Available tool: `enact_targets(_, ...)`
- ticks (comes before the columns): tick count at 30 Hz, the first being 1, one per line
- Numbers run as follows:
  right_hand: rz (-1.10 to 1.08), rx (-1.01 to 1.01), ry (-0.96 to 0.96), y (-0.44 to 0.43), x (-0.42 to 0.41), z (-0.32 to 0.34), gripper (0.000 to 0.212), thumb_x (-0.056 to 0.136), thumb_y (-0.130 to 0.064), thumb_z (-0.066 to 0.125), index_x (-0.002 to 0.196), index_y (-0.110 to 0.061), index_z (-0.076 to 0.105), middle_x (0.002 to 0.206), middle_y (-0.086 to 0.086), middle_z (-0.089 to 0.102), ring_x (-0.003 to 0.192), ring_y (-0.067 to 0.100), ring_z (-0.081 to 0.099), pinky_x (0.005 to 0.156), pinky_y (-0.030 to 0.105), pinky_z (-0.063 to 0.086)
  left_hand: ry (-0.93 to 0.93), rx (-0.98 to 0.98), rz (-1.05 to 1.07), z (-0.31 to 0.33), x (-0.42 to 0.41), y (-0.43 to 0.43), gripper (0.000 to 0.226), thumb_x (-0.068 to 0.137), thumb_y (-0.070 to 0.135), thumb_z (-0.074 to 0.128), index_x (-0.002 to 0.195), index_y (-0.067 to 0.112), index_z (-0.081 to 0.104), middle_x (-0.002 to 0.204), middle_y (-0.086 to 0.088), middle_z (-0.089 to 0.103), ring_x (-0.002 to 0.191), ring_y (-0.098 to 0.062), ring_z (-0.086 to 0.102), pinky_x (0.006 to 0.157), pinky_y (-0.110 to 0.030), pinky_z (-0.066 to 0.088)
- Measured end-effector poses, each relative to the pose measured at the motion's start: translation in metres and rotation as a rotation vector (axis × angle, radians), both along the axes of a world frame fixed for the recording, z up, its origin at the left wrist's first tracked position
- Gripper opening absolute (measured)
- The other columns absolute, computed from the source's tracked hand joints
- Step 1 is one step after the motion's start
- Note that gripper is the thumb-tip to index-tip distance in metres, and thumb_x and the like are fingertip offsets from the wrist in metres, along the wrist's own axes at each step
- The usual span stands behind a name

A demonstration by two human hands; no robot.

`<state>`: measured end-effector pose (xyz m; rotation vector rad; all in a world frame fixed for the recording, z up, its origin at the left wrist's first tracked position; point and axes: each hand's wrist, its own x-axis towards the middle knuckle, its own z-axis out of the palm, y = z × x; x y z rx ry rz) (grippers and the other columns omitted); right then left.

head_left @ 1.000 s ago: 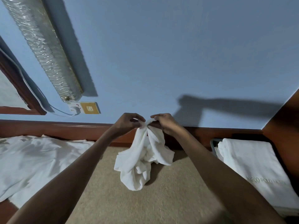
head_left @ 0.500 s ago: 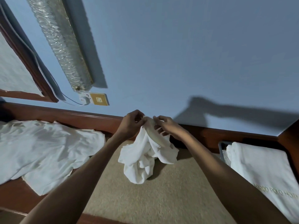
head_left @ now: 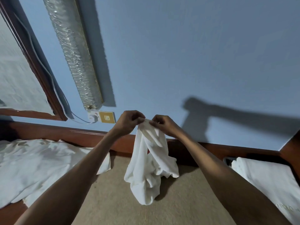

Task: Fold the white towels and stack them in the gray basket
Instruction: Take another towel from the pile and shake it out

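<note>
A crumpled white towel (head_left: pixel 151 169) hangs from both my hands above the beige surface (head_left: pixel 146 213). My left hand (head_left: pixel 128 122) pinches its top edge, and my right hand (head_left: pixel 164 125) pinches the same edge right beside it, fingertips almost meeting. The towel's lower end touches the beige surface. At the far right a folded white towel (head_left: pixel 272 181) lies on the gray basket (head_left: pixel 228 160), of which only a dark corner shows. A loose heap of white towels (head_left: pixel 35 168) lies at the left.
A dark wooden ledge (head_left: pixel 65 133) runs along the blue wall behind my hands. A wall socket with a white plug (head_left: pixel 101 117) and a clear tubular lamp (head_left: pixel 73 52) sit above it on the left. A wooden frame (head_left: pixel 32 62) stands at far left.
Both hands have lifted the towel higher, so it hangs longer and more stretched. The hands stay close together at its top edge. The view has shifted slightly.
</note>
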<state>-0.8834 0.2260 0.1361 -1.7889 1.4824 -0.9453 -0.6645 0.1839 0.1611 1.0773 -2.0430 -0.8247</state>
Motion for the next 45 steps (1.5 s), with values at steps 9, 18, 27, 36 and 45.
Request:
enact_targets(9,-0.026,-0.025,0.041,-0.012,0.010,0.094,0.070,0.086,-0.068,0.066,0.068,-0.018,0.020,0.070,0.005,0.021,0.063,0.021,0.020,0.062,0.040,0.012,-0.101,-0.310,0.006,0.104,0.035,-0.051,0.020,0.096,0.003,0.065,0.096,0.019,0.077,0.089,0.008,0.074,0.086,-0.012,0.068,0.077,-0.020,0.051)
enact_targets(18,-0.199,-0.035,0.041,-0.008,-0.019,0.126,0.070,0.069,-0.073,0.077,0.085,-0.005,0.071,0.083,0.000,0.072,0.078,0.012,0.065,0.072,0.038,0.048,-0.001,-0.360,0.286,0.133,0.104,-0.080,0.024,0.095,0.002,0.058,0.101,0.015,0.077,0.094,0.000,0.071,0.095,-0.024,0.065,0.084,-0.035,0.052)
enact_targets(27,-0.218,0.039,0.262,-0.010,-0.031,0.137,0.023,0.077,-0.037,0.088,0.081,-0.022,0.071,0.072,-0.011,0.066,0.067,0.005,0.059,0.056,0.018,0.043,0.160,-0.306,0.445,0.150,0.146,-0.082,0.026,0.094,-0.001,0.052,0.105,0.011,0.074,0.097,-0.007,0.073,0.069,-0.025,0.067,0.059,-0.030,0.056)
enact_targets(36,-0.434,0.097,0.412,0.007,-0.062,0.120,0.049,0.067,-0.044,0.092,0.070,-0.004,0.065,0.064,0.004,0.060,0.058,0.018,0.055,0.054,0.031,0.041,0.392,-0.138,0.769,0.139,0.209,-0.093,0.038,0.078,-0.016,0.066,0.108,0.006,0.071,0.106,-0.013,0.071,0.099,-0.026,0.066,0.081,-0.033,0.057)
enact_targets(45,-0.550,0.003,1.095,0.038,-0.085,0.107,0.065,0.083,-0.081,0.053,0.107,-0.025,0.077,0.113,0.006,0.074,0.108,0.029,0.067,0.077,0.033,0.045,0.602,-0.148,0.990,0.127,0.241,-0.076,0.035,0.093,-0.002,0.044,0.114,0.004,0.070,0.118,-0.017,0.071,0.110,-0.031,0.067,0.095,-0.037,0.056)
